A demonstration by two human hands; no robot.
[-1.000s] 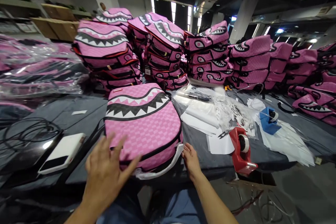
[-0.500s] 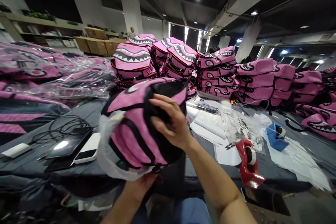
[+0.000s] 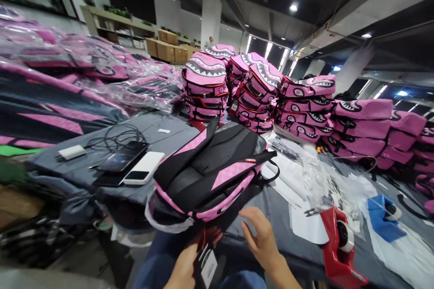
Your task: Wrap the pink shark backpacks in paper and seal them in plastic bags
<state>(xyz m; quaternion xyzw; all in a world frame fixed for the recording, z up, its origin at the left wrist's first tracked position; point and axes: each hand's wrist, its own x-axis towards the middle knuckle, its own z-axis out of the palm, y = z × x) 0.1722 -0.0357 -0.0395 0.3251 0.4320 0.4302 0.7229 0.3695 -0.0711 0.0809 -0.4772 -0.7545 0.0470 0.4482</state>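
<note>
A pink and black backpack (image 3: 206, 162) lies on the dark cloth-covered table with its padded back and shoulder straps facing up. Cloudy plastic wrap (image 3: 166, 219) clings round its near left end. At the table's front edge my left hand (image 3: 188, 259) is closed round a black and white hang tag (image 3: 207, 265) on a red cord; its fingers are partly hidden behind the tag. My right hand (image 3: 259, 235) is just off the backpack's near right side, fingers curved and apart, holding nothing.
Stacked pink shark-mouth backpacks (image 3: 205, 79) line the back; plastic-wrapped ones (image 3: 101, 56) pile up left. A phone (image 3: 125, 156), white device (image 3: 144, 168) and cables lie left. Right are a red tape dispenser (image 3: 334, 244), blue tape dispenser (image 3: 383, 219), scattered papers and clear plastic bags.
The backpack has gone from being held up on end to lying back-side up on the table. My right hand has let go of it and moved down. The view has swung left.
</note>
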